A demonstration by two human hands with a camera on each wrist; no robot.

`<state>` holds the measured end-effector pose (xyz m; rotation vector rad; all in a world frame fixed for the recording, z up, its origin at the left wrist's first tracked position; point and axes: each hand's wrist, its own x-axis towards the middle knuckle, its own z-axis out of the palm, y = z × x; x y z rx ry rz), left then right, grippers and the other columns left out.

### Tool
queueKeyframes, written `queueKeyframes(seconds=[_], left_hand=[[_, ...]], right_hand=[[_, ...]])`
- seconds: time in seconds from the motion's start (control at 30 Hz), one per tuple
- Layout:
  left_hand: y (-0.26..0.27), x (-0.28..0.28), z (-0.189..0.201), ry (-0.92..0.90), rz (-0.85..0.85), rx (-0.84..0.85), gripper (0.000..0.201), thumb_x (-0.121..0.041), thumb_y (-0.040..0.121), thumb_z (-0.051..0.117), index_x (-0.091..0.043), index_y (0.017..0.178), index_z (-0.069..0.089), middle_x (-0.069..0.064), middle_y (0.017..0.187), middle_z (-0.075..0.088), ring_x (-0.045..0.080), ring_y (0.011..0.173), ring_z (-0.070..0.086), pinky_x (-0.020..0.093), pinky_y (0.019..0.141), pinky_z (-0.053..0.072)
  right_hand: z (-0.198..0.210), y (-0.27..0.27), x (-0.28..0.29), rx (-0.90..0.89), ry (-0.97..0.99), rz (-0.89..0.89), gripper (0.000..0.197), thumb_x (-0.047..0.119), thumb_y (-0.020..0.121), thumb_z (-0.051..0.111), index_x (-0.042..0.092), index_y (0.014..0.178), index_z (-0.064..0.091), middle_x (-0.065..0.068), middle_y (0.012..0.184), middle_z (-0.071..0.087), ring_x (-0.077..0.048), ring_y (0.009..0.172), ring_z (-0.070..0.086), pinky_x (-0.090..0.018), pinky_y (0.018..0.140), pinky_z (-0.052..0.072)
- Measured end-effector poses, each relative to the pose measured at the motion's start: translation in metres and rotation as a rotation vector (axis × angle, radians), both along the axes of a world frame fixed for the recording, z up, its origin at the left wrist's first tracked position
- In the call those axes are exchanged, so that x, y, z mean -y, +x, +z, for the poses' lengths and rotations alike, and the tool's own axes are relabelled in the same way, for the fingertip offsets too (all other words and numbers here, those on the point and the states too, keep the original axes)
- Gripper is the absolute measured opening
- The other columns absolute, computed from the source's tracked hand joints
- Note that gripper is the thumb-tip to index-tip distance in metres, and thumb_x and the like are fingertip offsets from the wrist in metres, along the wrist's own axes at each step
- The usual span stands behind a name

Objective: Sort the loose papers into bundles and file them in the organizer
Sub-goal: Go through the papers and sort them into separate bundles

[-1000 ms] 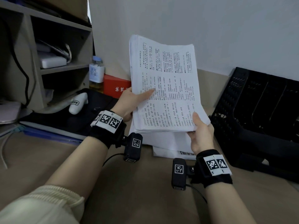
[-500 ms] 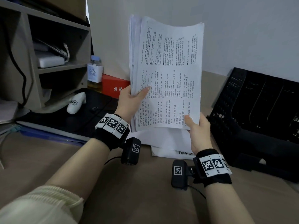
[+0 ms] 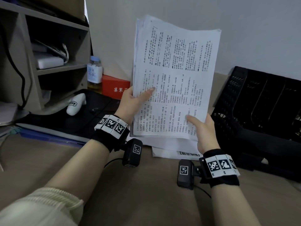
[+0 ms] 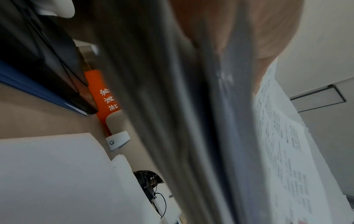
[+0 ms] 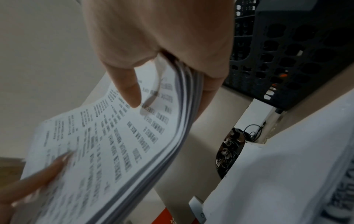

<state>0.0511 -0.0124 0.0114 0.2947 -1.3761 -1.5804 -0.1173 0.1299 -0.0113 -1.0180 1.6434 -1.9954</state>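
A thick bundle of printed white papers stands nearly upright above the desk, held by both hands. My left hand grips its lower left edge, thumb across the front sheet. My right hand pinches the lower right corner, thumb on the print and fingers behind. More loose papers lie flat on the desk under the bundle. The black mesh organizer lies on its side at the right. In the left wrist view the bundle's edge fills the frame, blurred.
A grey shelf unit stands at the left. A small bottle and a red box sit against the wall. A black pad with a white device lies left of the papers. Bare desk lies in front.
The bundle has been tilted up from a slanted hold to nearly upright and raised a little. Both hands kept their grip, and the right thumb slid further onto the front sheet.
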Motion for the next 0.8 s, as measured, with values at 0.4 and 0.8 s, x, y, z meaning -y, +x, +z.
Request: queueKeyframes(seconds=[0.4,0.8], left_hand=[[-0.018,-0.004,-0.017,-0.085,-0.015,0.142,0.027,-0.023,0.089,0.068,-0.013,0.114,0.068,0.001,0.108,0.074,0.016,0.099,0.071,0.035,0.083,0.058],[-0.027,0.002,-0.034,-0.006,-0.064,0.171,0.035,-0.019,0.089,0.069,-0.007,0.122,0.066,0.003,0.117,0.071,0.014,0.107,0.068,0.033,0.092,0.055]], right_hand=[[-0.008,0.004,0.004,0.01,-0.024,-0.071,0.022,-0.002,0.088,0.063,0.016,0.101,0.063,0.005,0.097,0.07,-0.013,0.09,0.069,-0.029,0.075,0.056],[-0.016,-0.003,0.01,0.125,0.084,-0.057,0.03,-0.011,0.083,0.063,0.018,0.092,0.062,0.002,0.095,0.069,-0.017,0.089,0.068,-0.036,0.074,0.055]])
